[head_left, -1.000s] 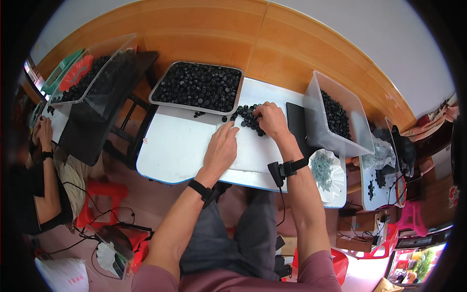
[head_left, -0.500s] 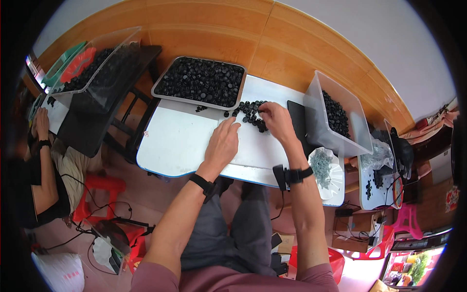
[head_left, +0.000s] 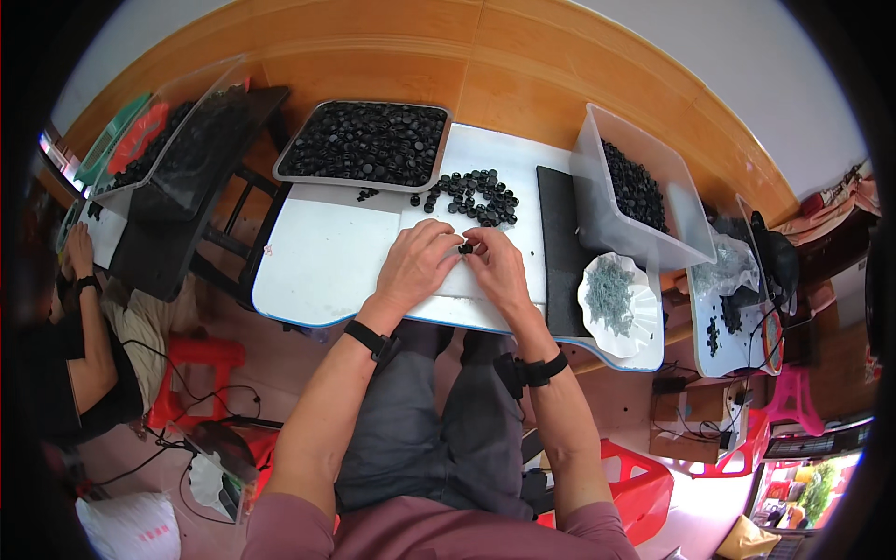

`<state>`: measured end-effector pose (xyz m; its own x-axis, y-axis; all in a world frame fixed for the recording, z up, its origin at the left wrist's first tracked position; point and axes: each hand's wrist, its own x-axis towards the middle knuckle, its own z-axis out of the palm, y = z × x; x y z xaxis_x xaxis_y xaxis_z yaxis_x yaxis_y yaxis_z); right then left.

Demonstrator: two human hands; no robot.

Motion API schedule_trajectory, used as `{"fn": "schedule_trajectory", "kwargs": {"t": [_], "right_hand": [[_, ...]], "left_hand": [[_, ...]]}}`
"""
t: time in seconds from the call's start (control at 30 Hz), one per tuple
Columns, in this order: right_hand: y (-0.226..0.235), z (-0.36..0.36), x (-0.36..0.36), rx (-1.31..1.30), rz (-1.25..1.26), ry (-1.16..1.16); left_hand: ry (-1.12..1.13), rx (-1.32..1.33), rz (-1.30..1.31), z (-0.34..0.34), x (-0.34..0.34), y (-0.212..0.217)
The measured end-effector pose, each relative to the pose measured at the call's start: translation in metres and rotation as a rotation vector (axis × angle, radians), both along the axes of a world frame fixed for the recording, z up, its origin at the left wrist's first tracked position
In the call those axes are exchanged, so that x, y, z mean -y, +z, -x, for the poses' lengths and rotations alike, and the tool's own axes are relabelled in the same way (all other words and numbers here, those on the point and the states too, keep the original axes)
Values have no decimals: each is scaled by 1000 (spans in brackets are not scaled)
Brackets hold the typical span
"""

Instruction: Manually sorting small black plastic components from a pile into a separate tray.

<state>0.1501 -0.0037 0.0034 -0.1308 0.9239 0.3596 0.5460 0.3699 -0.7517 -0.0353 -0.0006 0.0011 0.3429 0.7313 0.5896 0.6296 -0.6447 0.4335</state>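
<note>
Black cap (head_left: pixel 464 247) between left hand (head_left: pixel 417 264) and right hand (head_left: pixel 497 266).

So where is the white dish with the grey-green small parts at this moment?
In the head view the white dish sits on the table's right side, beside the black mat, just in front of the clear bin of black caps, right of the right hand.

Two hands (head_left: pixel 417 264); one metal tray (head_left: pixel 289 171); two clear bins (head_left: pixel 597 219); one white dish (head_left: pixel 590 301).
</note>
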Motion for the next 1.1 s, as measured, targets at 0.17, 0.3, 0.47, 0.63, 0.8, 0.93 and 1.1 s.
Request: {"fn": "schedule_trajectory", "kwargs": {"t": [0.17,0.3,0.47,0.63,0.8,0.93,1.1], "right_hand": [[-4,0,4,-3,-67,-1],[-8,-1,4,29,-116,-17],[-11,1,3,22,-198,-47],[-9,4,4,-15,-94,-83],[-7,4,3,-4,-128,-89],[-10,1,1,23,-165,-137],[-5,3,8,-80,-163,-160]], "left_hand": [[-13,8,3,0,-2,0],[21,45,78,-2,-2,1],[43,32,64,-4,-3,-1],[53,-22,41,-4,-3,-1],[57,-38,90,-4,-6,1],[47,36,115,-3,-7,2],[84,131,93,0,-6,-1]]}}
